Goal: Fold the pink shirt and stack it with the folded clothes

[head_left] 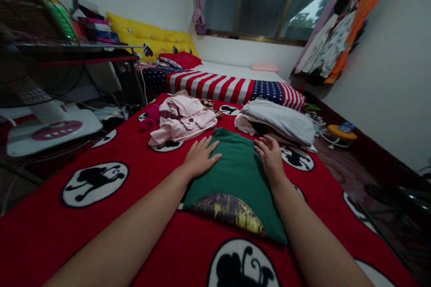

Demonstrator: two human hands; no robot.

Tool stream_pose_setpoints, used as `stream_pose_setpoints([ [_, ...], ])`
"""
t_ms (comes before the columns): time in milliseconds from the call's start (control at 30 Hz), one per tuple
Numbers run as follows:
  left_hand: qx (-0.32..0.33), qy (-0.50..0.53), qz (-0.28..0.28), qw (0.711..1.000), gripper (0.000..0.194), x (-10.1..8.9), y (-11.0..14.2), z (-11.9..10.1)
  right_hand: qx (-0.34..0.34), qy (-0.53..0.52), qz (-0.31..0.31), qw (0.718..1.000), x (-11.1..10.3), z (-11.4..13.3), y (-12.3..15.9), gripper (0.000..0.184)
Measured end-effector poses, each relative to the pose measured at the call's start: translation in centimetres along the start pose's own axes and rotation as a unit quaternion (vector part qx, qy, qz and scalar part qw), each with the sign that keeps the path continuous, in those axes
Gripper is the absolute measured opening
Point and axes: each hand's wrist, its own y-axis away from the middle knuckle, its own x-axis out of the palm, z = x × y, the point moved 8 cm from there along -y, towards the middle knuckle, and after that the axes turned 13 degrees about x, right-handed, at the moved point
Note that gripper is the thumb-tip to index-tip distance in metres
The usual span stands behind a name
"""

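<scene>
The left hand (198, 159) and right hand (272, 158), fingers loosely spread, gripping nothing, flank the green garment (235, 175), seemingly steadying its edges, though the right's contact is unclear. Pink clothing (188, 116) lies beyond the left fingertips, grey cloth (283, 119) beyond the right.

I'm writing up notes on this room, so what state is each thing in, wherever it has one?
Green garment: folded, flat on the red blanket
Left hand: grip open, at the garment's left edge
Right hand: grip open, at its right edge
Pink clothes: crumpled heap
Grey clothes: folded pile
Left curtain: gathered, tied back
Yellow cushion: propped upright
Orange garment: hung up
Fan: standing; running or not, cannot tell
</scene>
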Motion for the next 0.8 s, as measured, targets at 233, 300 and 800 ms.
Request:
stream_pose_setpoints([
  [233, 0.001, 0.032, -0.039, 0.999, 0.06, -0.5, 0.2, -0.1, -0.002, 0.221, 0.1, 0.97, 3.4, 0.9, 2.0, 0.04],
  [300, 0.001, 0.052, -0.052, 0.997, 0.057, -0.7, 0.2, 0.1, -0.018, 0.334, 0.148, 0.931, 5.0, 1.8, 4.9, 0.039],
  [800, -0.008, 0.206, -0.215, 0.954, 0.039, -2.3, 0.4, 1.8, -0.18, 0.523, 0.174, 0.815, 6.8, 2.7, 16.8, 0.03],
])
